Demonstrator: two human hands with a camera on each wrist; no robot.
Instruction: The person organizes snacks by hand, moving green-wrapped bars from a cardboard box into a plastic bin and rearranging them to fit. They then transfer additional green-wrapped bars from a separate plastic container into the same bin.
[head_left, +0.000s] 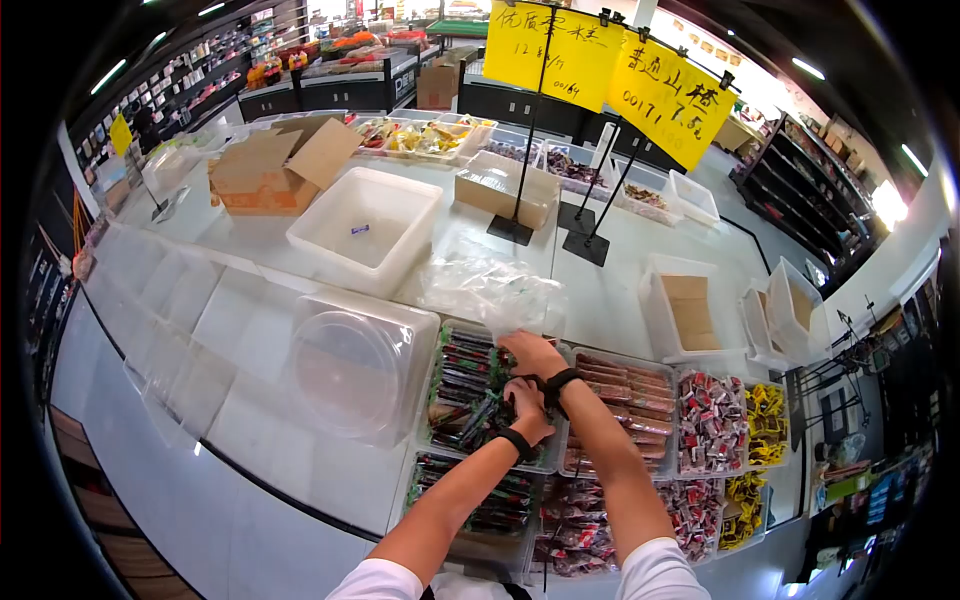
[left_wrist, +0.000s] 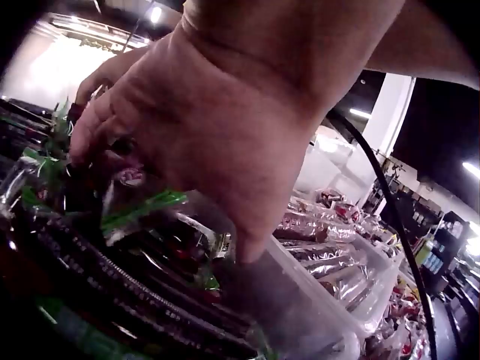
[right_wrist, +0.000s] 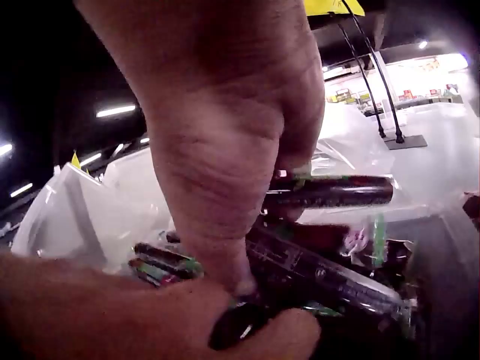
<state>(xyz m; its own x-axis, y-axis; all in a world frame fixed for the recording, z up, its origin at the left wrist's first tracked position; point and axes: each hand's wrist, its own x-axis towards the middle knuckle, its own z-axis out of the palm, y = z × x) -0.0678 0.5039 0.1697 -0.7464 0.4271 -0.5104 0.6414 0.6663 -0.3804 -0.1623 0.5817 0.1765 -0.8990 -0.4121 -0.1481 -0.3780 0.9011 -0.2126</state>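
Both hands are inside a clear plastic bin (head_left: 424,440) of dark snack sticks (head_left: 470,365) in clear wrappers with green ends. My right hand (head_left: 533,355) reaches to the bin's far side. In the right wrist view its fingers curl down around a dark wrapped stick (right_wrist: 330,192), with more sticks just below. Closer to me, my left hand (head_left: 528,408) has its fingers bent among the sticks. A dark stick end (right_wrist: 238,324) shows between its thumb and finger in the right wrist view. The left fingertips are mostly hidden by wrappers in the left wrist view.
A bin of reddish wrapped sticks (head_left: 625,400) adjoins on the right, then bins of red-and-white packets (head_left: 710,420) and yellow packets (head_left: 766,425). Crumpled clear plastic (head_left: 490,285) lies beyond. Leftward are a lidded bin (head_left: 365,365), a white tub (head_left: 365,225) and a cardboard box (head_left: 262,175).
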